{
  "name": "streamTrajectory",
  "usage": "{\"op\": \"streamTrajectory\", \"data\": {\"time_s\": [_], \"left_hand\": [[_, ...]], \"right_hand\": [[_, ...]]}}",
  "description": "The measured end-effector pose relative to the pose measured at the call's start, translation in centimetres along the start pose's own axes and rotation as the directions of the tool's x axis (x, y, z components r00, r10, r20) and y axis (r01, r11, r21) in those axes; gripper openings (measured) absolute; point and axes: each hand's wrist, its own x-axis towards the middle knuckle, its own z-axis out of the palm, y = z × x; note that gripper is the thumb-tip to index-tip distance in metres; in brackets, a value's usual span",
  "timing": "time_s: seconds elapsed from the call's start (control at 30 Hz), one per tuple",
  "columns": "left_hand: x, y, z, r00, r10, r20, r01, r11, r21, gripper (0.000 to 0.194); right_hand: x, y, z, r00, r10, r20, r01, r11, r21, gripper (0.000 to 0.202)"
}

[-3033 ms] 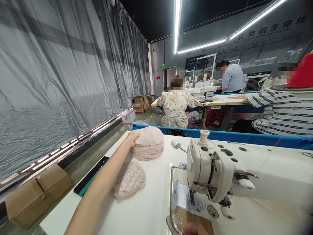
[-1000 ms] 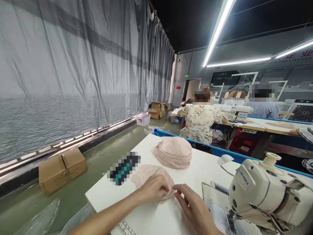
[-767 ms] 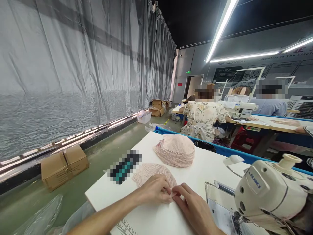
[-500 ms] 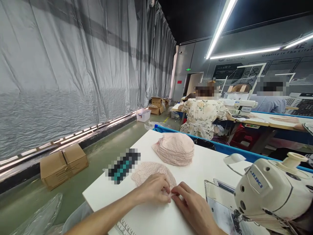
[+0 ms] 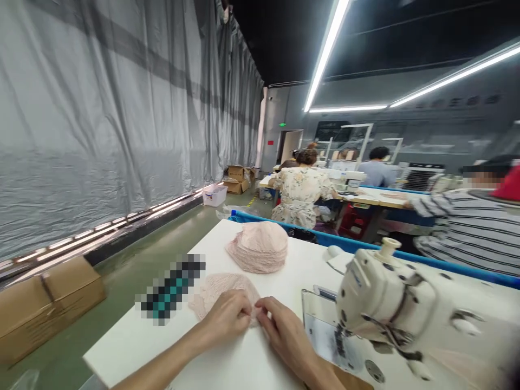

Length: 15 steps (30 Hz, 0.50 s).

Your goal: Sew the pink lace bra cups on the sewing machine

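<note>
A piece of pale pink lace fabric (image 5: pixel 215 287) lies on the white table (image 5: pixel 235 363) in front of me. My left hand (image 5: pixel 231 316) is closed on its near right edge, fingers pinched together. Right beside it, my right hand (image 5: pixel 282 330) pinches the same edge between thumb and fingers. The fingertips of both hands almost touch, and the bit of fabric between them is mostly covered. Behind this piece stands a stack of matching pink lace pieces (image 5: pixel 260 246).
A white sewing machine (image 5: pixel 374 298) stands on the right, its metal plate (image 5: pixel 329 336) near my right hand. A pixelated dark and green object (image 5: pixel 173 290) lies at the table's left edge. Cardboard box (image 5: pixel 49 303) on the floor, left. Several people sit working beyond the blue-edged table.
The view has turned to the right, so the table and hands appear further left and a person in a striped top has come into view. Both hands keep pinching the lace edge.
</note>
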Motion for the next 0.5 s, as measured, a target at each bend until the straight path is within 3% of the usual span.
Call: {"op": "streamTrajectory", "data": {"time_s": [0.17,0.4,0.5], "left_hand": [[0.3,-0.2,-0.3,0.999,-0.037,0.001,0.037,0.994,-0.106,0.017],[0.9,-0.7,-0.2,0.99,-0.131,0.046,0.139,0.942,-0.305,0.015],[1.0,-0.7,-0.2,0.983,-0.179,0.03,0.177,0.912,-0.37,0.013]], "right_hand": [[-0.6,-0.6,0.3,0.995,0.046,-0.086,-0.047,0.999,-0.007,0.019],[-0.3,-1.5,0.6,0.985,0.141,-0.104,-0.144,0.989,-0.028,0.035],[-0.1,-1.4,1.0,0.98,0.155,-0.128,-0.156,0.988,0.001,0.032]]}}
